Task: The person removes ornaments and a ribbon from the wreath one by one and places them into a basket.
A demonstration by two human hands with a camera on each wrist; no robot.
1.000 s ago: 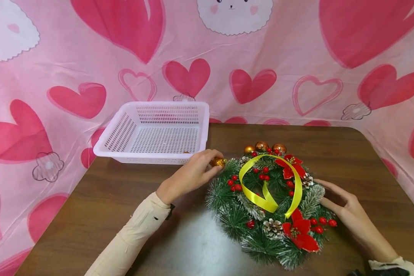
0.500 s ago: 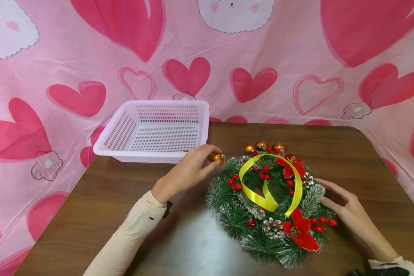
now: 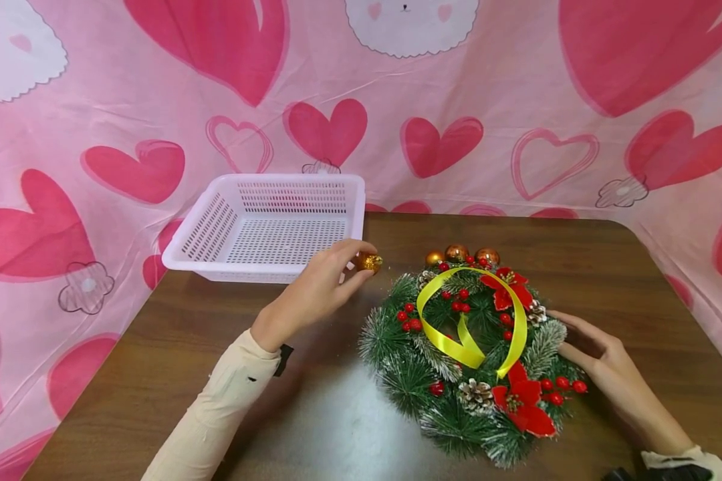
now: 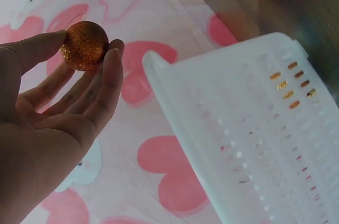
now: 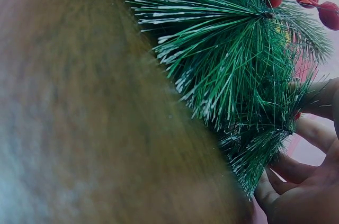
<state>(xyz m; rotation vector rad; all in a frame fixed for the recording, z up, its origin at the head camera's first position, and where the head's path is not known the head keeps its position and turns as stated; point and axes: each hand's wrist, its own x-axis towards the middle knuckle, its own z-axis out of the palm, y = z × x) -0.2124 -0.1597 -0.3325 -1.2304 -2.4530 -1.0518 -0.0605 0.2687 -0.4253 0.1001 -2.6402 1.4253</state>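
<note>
My left hand (image 3: 313, 284) pinches a gold glitter bauble (image 3: 369, 262) between thumb and fingers, just off the basket's near right corner. In the left wrist view the bauble (image 4: 85, 46) shows a thin hanging loop. A green Christmas wreath (image 3: 397, 367) with frosted tips, red flowers, berries and pinecones lies on the table. Gripping its right edge is my right hand (image 3: 616, 374); in the right wrist view its fingers (image 5: 296, 168) bend around the needles, some partly hidden by them. A yellow ribbon loop (image 3: 520, 334) rests on top of the wreath.
A white perforated basket (image 3: 265, 269) stands at the table's back left; gold shows through its holes in the left wrist view. Three orange-gold baubles (image 3: 456, 253) sit at the wreath's far edge. Behind the brown table (image 3: 577, 254) hangs a pink heart-patterned cloth (image 3: 385, 87).
My left hand has drawn the bauble away from the wreath's upper left edge, back and leftward to the basket corner. The right hand and wreath stay in place.
</note>
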